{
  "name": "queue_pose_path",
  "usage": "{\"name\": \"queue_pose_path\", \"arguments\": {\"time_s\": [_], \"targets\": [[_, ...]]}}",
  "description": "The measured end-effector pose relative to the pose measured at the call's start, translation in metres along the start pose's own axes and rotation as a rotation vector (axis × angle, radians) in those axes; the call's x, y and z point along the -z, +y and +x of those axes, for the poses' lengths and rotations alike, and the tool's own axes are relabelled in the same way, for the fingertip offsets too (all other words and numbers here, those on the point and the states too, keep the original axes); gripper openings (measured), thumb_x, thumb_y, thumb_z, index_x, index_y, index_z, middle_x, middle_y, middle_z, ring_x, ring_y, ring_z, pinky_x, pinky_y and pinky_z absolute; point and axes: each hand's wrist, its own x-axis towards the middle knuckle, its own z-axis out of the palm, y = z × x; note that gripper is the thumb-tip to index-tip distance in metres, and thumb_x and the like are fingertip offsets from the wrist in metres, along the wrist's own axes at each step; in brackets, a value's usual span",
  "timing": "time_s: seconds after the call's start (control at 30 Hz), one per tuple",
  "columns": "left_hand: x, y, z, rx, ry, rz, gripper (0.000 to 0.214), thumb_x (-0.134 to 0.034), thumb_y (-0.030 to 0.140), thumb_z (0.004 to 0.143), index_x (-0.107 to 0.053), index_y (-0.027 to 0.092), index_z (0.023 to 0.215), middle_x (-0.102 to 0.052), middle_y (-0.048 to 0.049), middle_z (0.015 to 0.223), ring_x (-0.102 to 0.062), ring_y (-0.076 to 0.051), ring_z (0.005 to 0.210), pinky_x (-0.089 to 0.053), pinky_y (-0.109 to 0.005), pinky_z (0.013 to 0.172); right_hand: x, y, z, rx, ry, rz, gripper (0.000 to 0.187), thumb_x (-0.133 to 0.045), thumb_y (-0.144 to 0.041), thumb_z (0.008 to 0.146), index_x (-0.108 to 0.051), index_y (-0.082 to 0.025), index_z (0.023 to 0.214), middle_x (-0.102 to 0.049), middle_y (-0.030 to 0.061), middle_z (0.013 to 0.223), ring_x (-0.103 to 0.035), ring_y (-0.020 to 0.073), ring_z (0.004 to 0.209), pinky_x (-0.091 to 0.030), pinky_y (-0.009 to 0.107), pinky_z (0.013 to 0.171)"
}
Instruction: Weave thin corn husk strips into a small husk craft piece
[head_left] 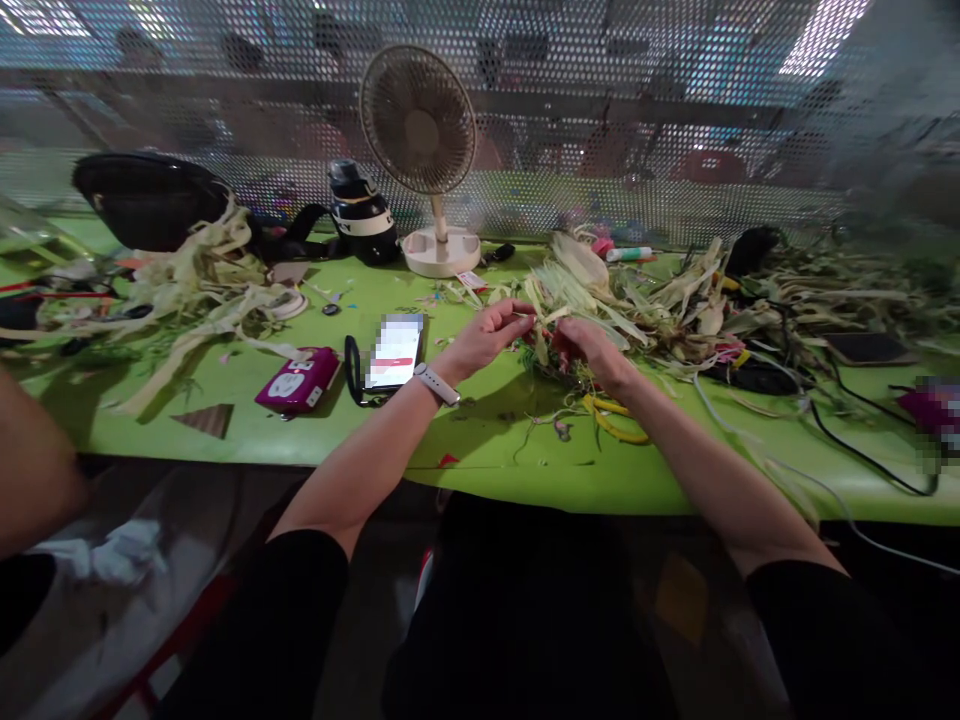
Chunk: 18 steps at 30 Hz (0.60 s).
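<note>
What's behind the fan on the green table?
Behind the fan stands a perforated screen, with dim, blurred shapes showing through it. What the fan's base covers can't be seen.

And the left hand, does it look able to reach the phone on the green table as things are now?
Probably yes. The phone lies just left of the left hand, with nothing visible on top of it; the hand would likely need to leave the pale leaf strips and draw back.

A green table (pixel 480 440) bears a bag (pixel 157 200), a bottle (pixel 364 222) and a fan (pixel 421 135) along its far side. Nearer the front lie a purple case (pixel 300 383), a phone (pixel 405 350), a brown scrap (pixel 206 420) and yellow handles (pixel 622 433). Husks (pixel 577 285) spread left and right.
</note>
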Motion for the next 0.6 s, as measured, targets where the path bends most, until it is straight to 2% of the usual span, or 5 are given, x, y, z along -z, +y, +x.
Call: {"name": "queue_pose_path", "arguments": {"time_s": [0.07, 0.13, 0.37, 0.5, 0.6], "targets": [[-0.004, -0.001, -0.002, 0.006, -0.023, 0.005, 0.027, -0.075, 0.033, 0.082, -0.065, 0.015, 0.101, -0.071, -0.0020, 0.085, -0.063, -0.010, 0.074, -0.049, -0.024, 0.074, -0.003, 0.001, 0.001, 0.000, 0.033, 0.039, 0.060, -0.054, -0.080, 0.080, -0.054, -0.022, 0.065, -0.048, -0.0005, 0.054, -0.045, 0.0142, 0.049, -0.042, 0.032, 0.048], [-0.006, -0.002, -0.003, -0.005, -0.041, 0.002, 0.025, -0.074, 0.032, 0.083, -0.065, 0.016, 0.100, -0.070, -0.0024, 0.087, -0.062, -0.010, 0.075, -0.049, -0.024, 0.075, -0.007, 0.002, 0.000, 0.008, 0.025, 0.052, 0.063, -0.054, -0.083, 0.077, -0.049, -0.023, 0.061, -0.044, -0.0014, 0.051, -0.040, 0.0128, 0.047, -0.039, 0.032, 0.047], [-0.006, -0.009, -0.005, -0.001, -0.072, -0.151, 0.028, -0.074, 0.036, 0.082, -0.070, 0.017, 0.103, -0.068, -0.0026, 0.094, -0.061, -0.010, 0.077, -0.047, -0.025, 0.074, -0.013, -0.002, -0.002, 0.093, 0.237, 0.121, 0.055, -0.067, -0.071, 0.076, -0.045, -0.023, 0.058, -0.036, -0.0053, 0.046, -0.032, 0.0093, 0.042, -0.032, 0.028, 0.041], [-0.008, -0.014, -0.004, 0.001, -0.051, -0.161, 0.034, -0.082, 0.041, 0.073, -0.065, 0.016, 0.090, -0.064, 0.0014, 0.084, -0.058, -0.009, 0.074, -0.048, -0.026, 0.077, -0.015, -0.004, -0.006, 0.130, 0.162, 0.096, 0.048, -0.068, -0.064, 0.078, -0.049, -0.023, 0.062, -0.043, -0.0049, 0.049, -0.038, 0.0096, 0.044, -0.032, 0.026, 0.043], [-0.008, -0.015, -0.003, 0.018, -0.061, -0.078, 0.040, -0.084, 0.043, 0.070, -0.064, 0.017, 0.093, -0.064, 0.0015, 0.083, -0.060, -0.010, 0.078, -0.049, -0.029, 0.081, -0.015, -0.002, -0.008, 0.149, 0.152, 0.047, 0.045, -0.061, -0.060, 0.084, -0.051, -0.023, 0.063, -0.043, -0.0051, 0.049, -0.039, 0.0100, 0.045, -0.031, 0.027, 0.045]]}}
